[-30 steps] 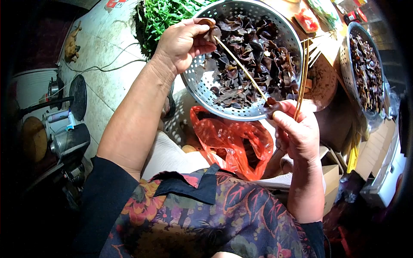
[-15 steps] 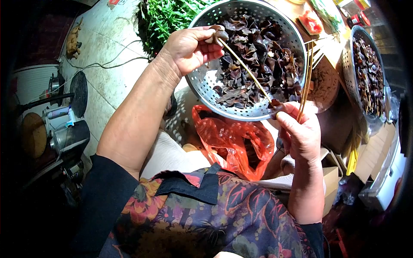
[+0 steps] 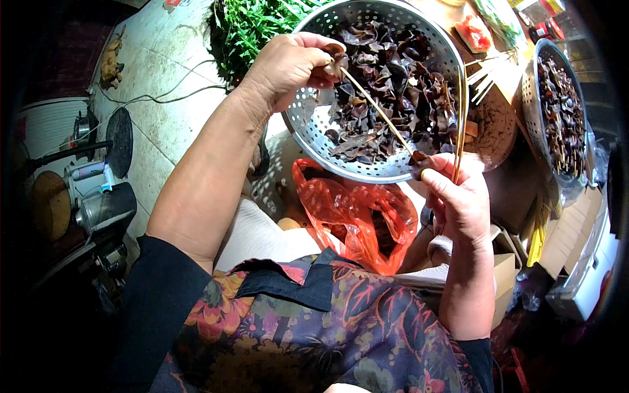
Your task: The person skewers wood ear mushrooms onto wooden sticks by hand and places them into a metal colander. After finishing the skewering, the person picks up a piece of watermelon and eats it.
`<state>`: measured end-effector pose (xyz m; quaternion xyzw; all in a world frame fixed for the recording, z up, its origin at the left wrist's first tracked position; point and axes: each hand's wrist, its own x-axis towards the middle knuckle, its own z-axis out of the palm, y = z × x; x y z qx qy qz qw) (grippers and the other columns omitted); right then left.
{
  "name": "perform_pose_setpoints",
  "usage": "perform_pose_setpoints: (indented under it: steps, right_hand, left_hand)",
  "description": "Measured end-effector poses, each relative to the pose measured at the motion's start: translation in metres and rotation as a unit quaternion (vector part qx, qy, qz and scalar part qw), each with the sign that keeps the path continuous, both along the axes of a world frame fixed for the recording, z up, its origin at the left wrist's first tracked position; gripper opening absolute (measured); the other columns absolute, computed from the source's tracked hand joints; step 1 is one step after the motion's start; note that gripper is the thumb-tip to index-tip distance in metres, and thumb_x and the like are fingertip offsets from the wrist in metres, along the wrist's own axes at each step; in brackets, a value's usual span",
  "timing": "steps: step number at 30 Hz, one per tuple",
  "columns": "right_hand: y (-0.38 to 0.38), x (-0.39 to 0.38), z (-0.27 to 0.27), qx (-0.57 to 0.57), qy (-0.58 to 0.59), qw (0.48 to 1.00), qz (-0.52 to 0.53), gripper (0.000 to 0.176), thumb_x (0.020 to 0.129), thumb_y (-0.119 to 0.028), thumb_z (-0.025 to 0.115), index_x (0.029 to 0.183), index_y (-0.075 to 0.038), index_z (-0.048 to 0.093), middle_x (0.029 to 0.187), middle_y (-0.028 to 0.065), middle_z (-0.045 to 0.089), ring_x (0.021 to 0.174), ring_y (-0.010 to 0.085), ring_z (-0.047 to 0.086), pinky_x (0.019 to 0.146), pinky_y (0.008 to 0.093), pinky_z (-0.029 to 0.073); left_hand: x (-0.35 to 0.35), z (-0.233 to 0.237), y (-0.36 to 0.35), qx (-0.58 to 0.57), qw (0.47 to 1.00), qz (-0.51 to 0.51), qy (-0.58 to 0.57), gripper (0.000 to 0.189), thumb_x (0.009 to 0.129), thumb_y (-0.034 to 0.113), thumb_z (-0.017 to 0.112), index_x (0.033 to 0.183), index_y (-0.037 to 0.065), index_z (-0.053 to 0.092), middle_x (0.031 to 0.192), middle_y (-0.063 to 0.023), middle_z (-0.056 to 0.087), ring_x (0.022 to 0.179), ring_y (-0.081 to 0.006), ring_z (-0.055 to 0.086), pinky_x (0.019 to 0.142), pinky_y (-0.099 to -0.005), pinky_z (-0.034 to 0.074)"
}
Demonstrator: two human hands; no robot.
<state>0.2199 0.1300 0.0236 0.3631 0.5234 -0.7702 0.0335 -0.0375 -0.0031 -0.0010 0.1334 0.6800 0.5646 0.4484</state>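
Note:
Between my two hands runs a thin wooden skewer (image 3: 377,107), slanting over a perforated metal colander (image 3: 313,152). My left hand (image 3: 288,71) pinches a piece of wood ear mushroom (image 3: 336,64) at the skewer's upper tip. Closed around the lower end, my right hand (image 3: 462,200) has a dark mushroom piece (image 3: 419,164) by its thumb. A few more skewers (image 3: 463,118) stick up from between its fingers. Dark wood ear mushrooms (image 3: 393,85) fill much of the colander.
On the right stands a second colander (image 3: 532,98) with loaded skewers (image 3: 562,118). Loose skewers (image 3: 488,72) lie beside a round wooden board (image 3: 495,131). A red plastic bag (image 3: 357,219) sits below the colander, leafy greens (image 3: 252,33) behind my left hand. Cardboard boxes (image 3: 570,229) are at right.
My left hand has rolled over, its back now turned up, and shifted slightly right with the mushroom piece at the tip. The spare skewers in my right hand have tilted a little.

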Motion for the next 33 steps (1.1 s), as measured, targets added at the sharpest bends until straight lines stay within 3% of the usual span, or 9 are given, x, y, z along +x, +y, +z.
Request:
perform_pose_setpoints:
  steps: [5, 9, 12, 17, 29, 33]
  right_hand:
    - [-0.004, -0.003, 0.000, -0.022, -0.002, 1.000, -0.008, 0.015, 0.082, -0.013, 0.063, 0.090, 0.000, 0.060, 0.063, 0.0007, 0.056, 0.042, 0.0058, 0.045, 0.036, 0.0183, 0.033]
    - [-0.009, -0.007, -0.003, -0.020, -0.029, 0.999, -0.016, 0.013, 0.083, -0.013, 0.063, 0.089, -0.002, 0.060, 0.059, -0.0004, 0.053, 0.042, 0.0053, 0.044, 0.037, 0.0183, 0.032]
    - [-0.011, -0.010, -0.010, 0.000, -0.021, 1.000, -0.021, 0.012, 0.083, -0.015, 0.063, 0.087, -0.004, 0.060, 0.057, -0.0024, 0.052, 0.043, 0.0034, 0.043, 0.037, 0.0172, 0.031]
    - [-0.011, -0.015, -0.017, -0.045, 0.008, 0.998, -0.048, 0.010, 0.081, -0.011, 0.065, 0.088, -0.005, 0.060, 0.070, -0.0035, 0.056, 0.056, 0.0022, 0.048, 0.050, 0.0163, 0.037]
    - [-0.011, -0.016, -0.014, -0.045, 0.004, 0.999, -0.030, 0.015, 0.083, -0.018, 0.064, 0.090, -0.006, 0.061, 0.062, -0.0036, 0.054, 0.047, 0.0030, 0.046, 0.041, 0.0163, 0.035]
    - [-0.013, -0.016, -0.017, -0.052, 0.004, 0.997, -0.064, 0.013, 0.084, -0.018, 0.062, 0.089, -0.007, 0.060, 0.060, -0.0027, 0.055, 0.042, 0.0029, 0.045, 0.037, 0.0154, 0.032]
  left_hand:
    - [0.008, 0.002, 0.000, -0.019, 0.999, -0.026, 0.034, 0.023, 0.085, 0.005, 0.051, 0.105, -0.001, 0.060, 0.085, -0.0082, 0.064, 0.071, -0.0138, 0.063, 0.068, -0.0292, 0.054]
    - [0.028, 0.003, 0.006, 0.003, 0.999, -0.021, -0.024, 0.025, 0.083, 0.005, 0.052, 0.107, 0.000, 0.059, 0.081, -0.0069, 0.063, 0.068, -0.0139, 0.062, 0.069, -0.0292, 0.054]
    - [0.045, 0.001, 0.009, -0.004, 0.996, -0.076, -0.038, 0.025, 0.082, 0.003, 0.052, 0.105, 0.000, 0.059, 0.082, -0.0073, 0.063, 0.069, -0.0143, 0.062, 0.068, -0.0288, 0.054]
    - [0.082, -0.004, 0.011, 0.017, 0.986, -0.135, -0.092, 0.026, 0.080, 0.004, 0.056, 0.105, 0.001, 0.061, 0.077, -0.0052, 0.063, 0.065, -0.0104, 0.059, 0.060, -0.0226, 0.047]
    - [0.078, -0.005, 0.012, 0.046, 0.992, -0.063, -0.095, 0.025, 0.084, 0.007, 0.056, 0.107, 0.001, 0.059, 0.085, -0.0052, 0.063, 0.071, -0.0118, 0.061, 0.069, -0.0265, 0.053]
    - [0.075, -0.003, 0.013, 0.055, 0.990, -0.094, -0.087, 0.030, 0.084, 0.010, 0.057, 0.113, 0.004, 0.056, 0.089, -0.0049, 0.063, 0.074, -0.0104, 0.061, 0.069, -0.0256, 0.052]
